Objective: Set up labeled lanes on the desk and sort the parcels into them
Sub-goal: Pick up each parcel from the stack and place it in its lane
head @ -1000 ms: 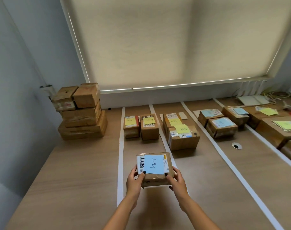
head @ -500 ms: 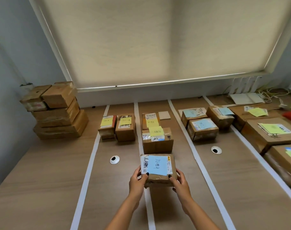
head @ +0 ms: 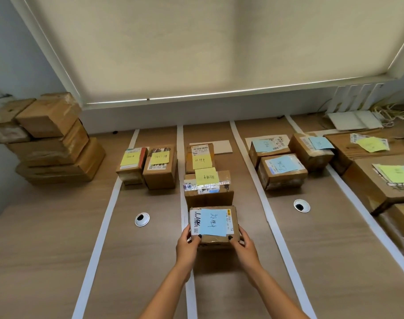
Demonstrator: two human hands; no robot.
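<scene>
I hold a small cardboard parcel (head: 213, 223) with a blue handwritten note on top between both hands. My left hand (head: 187, 246) grips its left near corner, my right hand (head: 243, 246) its right near corner. The parcel is above the second lane, just in front of a parcel with a yellow note (head: 207, 188). White tape strips (head: 99, 238) mark lanes on the wooden desk (head: 42, 249). The left lane has two yellow-note parcels (head: 160, 166). The third lane has blue-note parcels (head: 281, 171).
A stack of unlabeled cardboard boxes (head: 46, 139) stands at the back left. Larger boxes with yellow-green notes (head: 385, 180) fill the right side. Two round cable grommets (head: 141, 219) (head: 301, 205) sit in the desk. Cables and a white notebook (head: 355, 119) lie at the back right.
The view has swung right, so the lanes shifted leftward in frame. The blue-note parcel in my hands moved forward, from over a tape strip toward the yellow-note parcel.
</scene>
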